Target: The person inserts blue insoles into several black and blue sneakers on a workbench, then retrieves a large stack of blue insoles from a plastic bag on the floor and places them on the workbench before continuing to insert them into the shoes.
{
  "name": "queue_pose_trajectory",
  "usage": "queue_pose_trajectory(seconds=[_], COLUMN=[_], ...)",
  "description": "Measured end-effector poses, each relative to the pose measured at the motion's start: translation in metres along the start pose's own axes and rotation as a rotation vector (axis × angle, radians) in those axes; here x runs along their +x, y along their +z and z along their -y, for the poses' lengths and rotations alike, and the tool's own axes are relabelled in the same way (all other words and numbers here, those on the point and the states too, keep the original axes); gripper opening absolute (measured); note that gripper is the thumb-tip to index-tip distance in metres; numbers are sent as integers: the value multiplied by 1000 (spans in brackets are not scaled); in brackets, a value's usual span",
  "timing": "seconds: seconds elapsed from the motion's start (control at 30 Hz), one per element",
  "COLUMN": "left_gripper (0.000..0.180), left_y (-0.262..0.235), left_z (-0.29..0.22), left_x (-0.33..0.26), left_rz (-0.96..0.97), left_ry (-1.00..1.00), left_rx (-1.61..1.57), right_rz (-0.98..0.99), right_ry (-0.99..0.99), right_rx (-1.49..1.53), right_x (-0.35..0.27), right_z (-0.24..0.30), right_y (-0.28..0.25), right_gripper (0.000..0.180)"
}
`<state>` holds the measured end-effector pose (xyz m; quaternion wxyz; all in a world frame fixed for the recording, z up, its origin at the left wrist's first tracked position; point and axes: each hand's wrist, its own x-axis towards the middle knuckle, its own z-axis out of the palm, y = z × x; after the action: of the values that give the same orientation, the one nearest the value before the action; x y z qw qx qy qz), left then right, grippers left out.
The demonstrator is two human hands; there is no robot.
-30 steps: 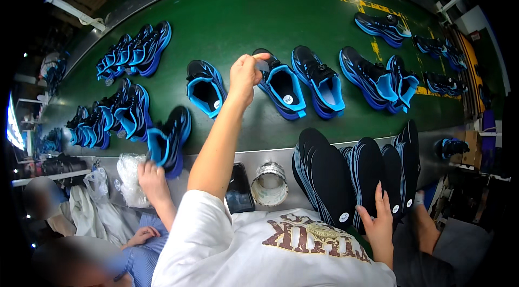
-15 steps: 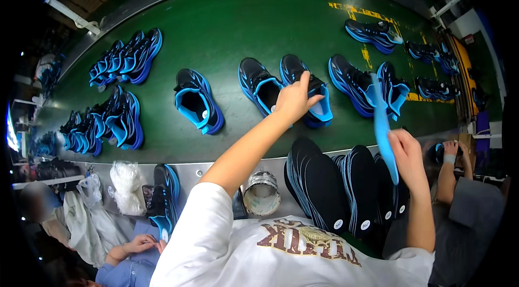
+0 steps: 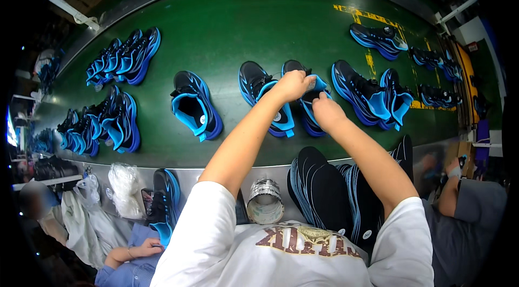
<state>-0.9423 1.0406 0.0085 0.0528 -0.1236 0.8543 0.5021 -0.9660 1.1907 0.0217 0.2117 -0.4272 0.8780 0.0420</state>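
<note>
In the middle of the green table a black and blue sneaker points its toe away from me. My left hand is closed on the tongue at its opening. Pinched fingers of my right hand are at the same opening, on a light-blue insole that is mostly hidden by the shoe and my hand. Just left of it stands another sneaker, partly covered by my left forearm. A single sneaker is farther left, and a pair of sneakers sits to the right.
Stacks of black insoles lie at the near edge, beside a round tape-wrapped container. Rows of sneakers stand at the left, more at the far right. Co-workers sit on both sides; one's hand is at lower left.
My right hand has carried the light-blue insole leftward from above the insole stacks to the middle sneaker's opening. My left hand has closed at the tongue.
</note>
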Motion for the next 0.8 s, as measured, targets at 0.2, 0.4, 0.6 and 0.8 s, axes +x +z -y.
queue_pose_trajectory(seconds=[0.2,0.4,0.6,0.8], left_gripper=[42,45,47,48], left_y=[8,5,4,11], left_z=[7,-3,-1,-8], left_x=[-11,-9,-10,-10], left_rz=[-130,-98,-80,-115], left_ry=[46,-104,-138,-107], left_rx=[73,-27,-66,-6], right_rz=[-356,166,-126,-176], right_ry=[-142,10,-175,-107], right_rx=[-140,90,-75,-112], right_x=[-32,-14,-10,19], right_z=[10,-9,-8,-13], right_y=[-2,-23,6,34], right_gripper=[34,26,15,14])
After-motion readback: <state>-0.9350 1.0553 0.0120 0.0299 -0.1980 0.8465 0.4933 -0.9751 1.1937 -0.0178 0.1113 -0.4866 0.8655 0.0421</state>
